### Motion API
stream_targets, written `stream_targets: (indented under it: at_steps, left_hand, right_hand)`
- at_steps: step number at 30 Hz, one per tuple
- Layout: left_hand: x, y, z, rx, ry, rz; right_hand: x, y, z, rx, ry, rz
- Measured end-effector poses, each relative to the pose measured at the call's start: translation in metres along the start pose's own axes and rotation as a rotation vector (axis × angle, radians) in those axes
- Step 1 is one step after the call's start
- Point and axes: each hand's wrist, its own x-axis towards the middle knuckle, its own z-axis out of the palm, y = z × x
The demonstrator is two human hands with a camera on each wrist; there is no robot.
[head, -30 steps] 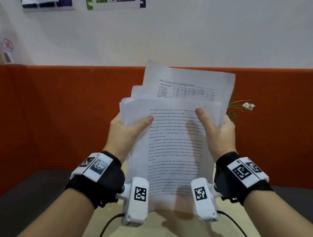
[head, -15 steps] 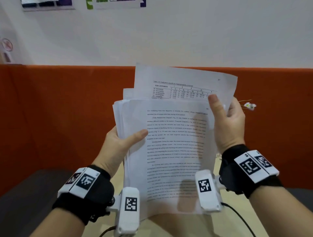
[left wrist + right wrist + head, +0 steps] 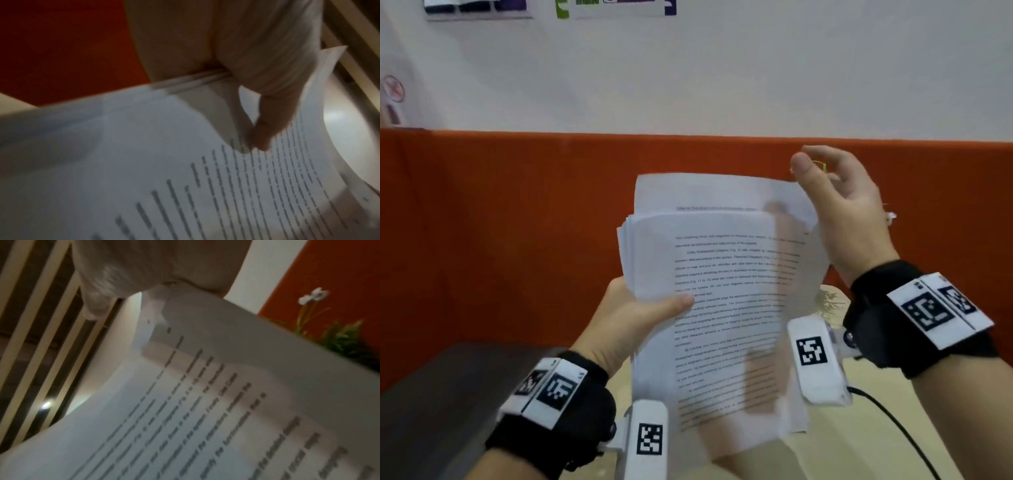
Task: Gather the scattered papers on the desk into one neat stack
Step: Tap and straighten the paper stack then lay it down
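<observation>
A sheaf of printed papers (image 3: 722, 291) stands upright in the air above the desk, its sheets unevenly aligned, with one sheet sticking up at the back. My left hand (image 3: 654, 308) grips its left edge, thumb on the front page and fingers hidden behind. In the left wrist view the thumb (image 3: 265, 129) presses on the text of the papers (image 3: 185, 162). My right hand (image 3: 822, 171) is raised at the top right corner, fingers loosely curled and thumb free of the sheets. In the right wrist view the papers (image 3: 205, 402) brush the underside of the right hand (image 3: 127, 269).
An orange partition (image 3: 517, 222) runs behind the desk below a white wall. The pale wooden desk (image 3: 859, 428) lies below the papers, crossed by a black cable (image 3: 893, 421). A dark grey surface (image 3: 431, 394) sits at the left. A plant with white flowers (image 3: 314, 295) stands behind the papers.
My right hand released the sheaf's right edge and rose to its top right corner. The left hand slid down the left edge, and the sheaf sits lower in view.
</observation>
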Motion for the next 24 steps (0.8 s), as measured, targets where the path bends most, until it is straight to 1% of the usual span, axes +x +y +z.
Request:
stream_targets:
  at_steps: [3, 5, 6, 8, 11, 12, 14, 16, 18, 19, 20, 22, 23, 24]
  left_hand:
    - [-0.008, -0.011, 0.001, 0.016, 0.092, -0.05]
    - [-0.008, -0.011, 0.003, -0.062, 0.145, -0.056]
    - [-0.005, -0.008, 0.004, -0.114, 0.174, -0.039]
    - [0.005, 0.004, 0.009, -0.189, 0.22, 0.031]
    - [0.019, 0.025, 0.02, -0.155, 0.264, 0.154]
    - [0.021, 0.027, 0.023, -0.111, 0.292, 0.178]
    - [0.02, 0.026, 0.029, -0.019, 0.337, 0.204]
    - [0.014, 0.016, 0.031, 0.103, 0.339, 0.227]
    - [0.009, 0.012, 0.029, 0.219, 0.367, 0.261]
    - [0.01, 0.015, 0.025, 0.283, 0.419, 0.312]
    - [0.013, 0.024, 0.022, 0.36, 0.466, 0.396]
    - [0.016, 0.055, 0.02, 0.56, 0.508, 0.649]
    - [0.019, 0.072, 0.023, 0.716, 0.512, 0.758]
    - [0.021, 0.088, 0.027, 0.93, 0.512, 0.812]
  right_hand:
    - [-0.024, 0.025, -0.008, 0.142, 0.038, 0.145]
    - [-0.045, 0.046, -0.01, 0.17, -0.042, 0.243]
    - [-0.053, 0.054, -0.011, 0.171, -0.091, 0.263]
    - [-0.058, 0.061, -0.01, 0.181, -0.134, 0.271]
    - [-0.054, 0.054, -0.003, 0.154, -0.144, 0.238]
    - [-0.054, 0.052, -0.001, 0.148, -0.139, 0.232]
    - [-0.059, 0.056, 0.001, 0.142, -0.079, 0.242]
    - [-0.071, 0.067, 0.001, 0.138, -0.036, 0.277]
    - [-0.082, 0.076, 0.001, 0.154, -0.051, 0.326]
    - [-0.085, 0.079, 0.001, 0.172, -0.064, 0.344]
    - [-0.087, 0.082, 0.002, 0.193, -0.07, 0.362]
    - [-0.087, 0.083, 0.005, 0.239, -0.095, 0.386]
    - [-0.086, 0.083, 0.006, 0.26, -0.11, 0.394]
    - [-0.086, 0.082, 0.007, 0.273, -0.122, 0.399]
